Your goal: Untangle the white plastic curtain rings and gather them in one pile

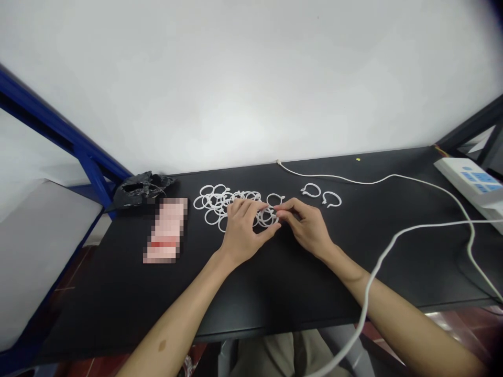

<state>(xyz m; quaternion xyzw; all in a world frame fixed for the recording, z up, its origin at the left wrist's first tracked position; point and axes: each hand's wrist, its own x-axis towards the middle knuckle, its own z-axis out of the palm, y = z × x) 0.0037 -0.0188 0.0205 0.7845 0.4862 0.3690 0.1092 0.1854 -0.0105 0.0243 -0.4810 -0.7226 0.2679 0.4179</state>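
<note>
My left hand point(244, 226) curves around the left side of a white plastic ring point(271, 224), its thumb and fingers closed toward the rim. From the other side, my right hand point(304, 222) pinches the same ring between thumb and fingertips. Other rings overlap close behind, so the exact outline of the held one is hard to make out. A pile of similar white rings point(214, 201) spreads to the left, partly hidden by my left hand. To the right lie two separate rings point(312, 184), the farther right one point(333, 193) with a gap in its loop.
A pixelated pink object point(167, 228) lies left on the black table point(251, 293), near a crumpled black plastic bag point(143, 188). White cables point(393, 238) cross the right side, passing over my right forearm. A white device with blue keys point(471, 180) stands far right.
</note>
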